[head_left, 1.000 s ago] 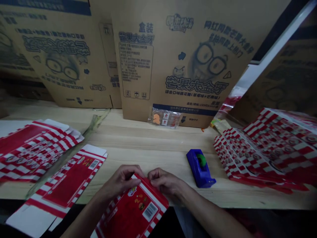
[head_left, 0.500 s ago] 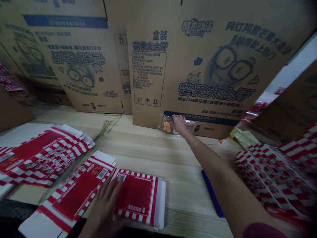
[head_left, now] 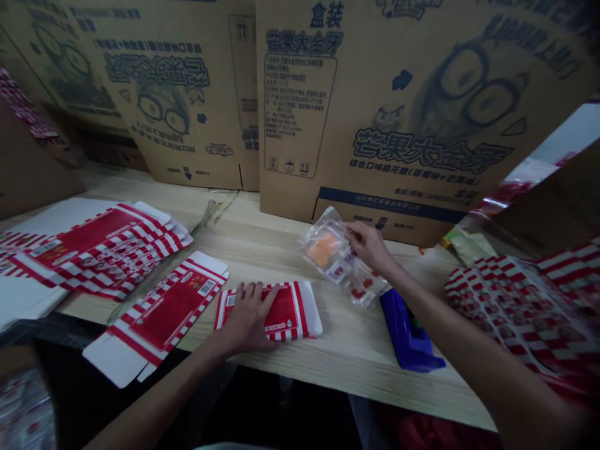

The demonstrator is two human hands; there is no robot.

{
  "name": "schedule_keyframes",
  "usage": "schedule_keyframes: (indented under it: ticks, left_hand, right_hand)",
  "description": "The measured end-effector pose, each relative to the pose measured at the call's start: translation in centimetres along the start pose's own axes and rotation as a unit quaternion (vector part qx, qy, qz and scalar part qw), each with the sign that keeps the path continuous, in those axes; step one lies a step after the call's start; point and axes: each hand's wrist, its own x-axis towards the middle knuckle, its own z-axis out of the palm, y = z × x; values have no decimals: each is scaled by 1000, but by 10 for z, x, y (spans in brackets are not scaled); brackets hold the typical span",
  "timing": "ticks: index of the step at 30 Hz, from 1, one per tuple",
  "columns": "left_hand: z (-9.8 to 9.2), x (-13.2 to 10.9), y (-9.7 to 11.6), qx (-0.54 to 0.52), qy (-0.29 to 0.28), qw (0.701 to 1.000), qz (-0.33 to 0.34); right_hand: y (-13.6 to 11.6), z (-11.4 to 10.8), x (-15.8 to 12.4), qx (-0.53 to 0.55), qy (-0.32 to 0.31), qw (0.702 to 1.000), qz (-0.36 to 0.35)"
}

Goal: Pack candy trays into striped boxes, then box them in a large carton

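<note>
My left hand [head_left: 248, 312] lies flat, fingers spread, on a folded red and white striped carton [head_left: 290, 309] near the table's front edge. My right hand [head_left: 370, 247] is closed on a clear plastic packet [head_left: 335, 256] with an orange piece and small red and white items inside. The packet hangs lifted a little above the wooden table [head_left: 281, 250], between the carton and the big cardboard box behind.
A blue tape dispenser [head_left: 407, 334] sits right of the carton, partly under my right arm. A flat unfolded carton [head_left: 164, 312] lies to the left. Stacks of flat cartons lie far left [head_left: 98, 244] and right [head_left: 515, 306]. Large printed cardboard boxes [head_left: 375, 106] line the back.
My right hand took the packet from the foot of the cardboard box and drew it back toward me, lifted. My left hand stayed pressed on the folded carton.
</note>
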Motion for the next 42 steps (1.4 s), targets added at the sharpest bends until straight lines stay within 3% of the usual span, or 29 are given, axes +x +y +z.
schedule_keyframes:
  ticks: [5, 11, 14, 21, 24, 28, 31, 33, 36, 42]
  left_hand:
    - [7, -2, 11, 19, 70, 993, -87]
    - [6, -5, 21, 43, 90, 992, -73]
    - [5, -5, 24, 43, 97, 992, -66]
    - [11, -1, 19, 3, 43, 998, -49]
    - [15, 0, 15, 5, 40, 998, -42]
    - [19, 0, 12, 10, 39, 999, -32]
    - [17, 0, 13, 7, 35, 999, -32]
    - [16, 1, 14, 4, 36, 999, -32]
    - [14, 1, 17, 0, 35, 999, -23]
    - [13, -3, 18, 5, 44, 999, -11]
  right_hand:
    - [1, 11, -43, 56, -158, 984, 64]
    - [-17, 32, -66, 100, -302, 948, 3]
    - [-25, 43, -74, 89, -336, 937, 16]
    - [-45, 74, -93, 137, -268, 952, 61]
    - [-48, 83, -94, 147, -193, 964, 109]
    - [-31, 65, -105, 102, -22, 966, 236]
    - [-17, 41, -126, 56, 46, 942, 329]
    - [-19, 35, -140, 44, 48, 929, 365]
    - [-41, 50, -152, 131, 36, 914, 382]
    - [-100, 101, -162, 368, -24, 882, 292]
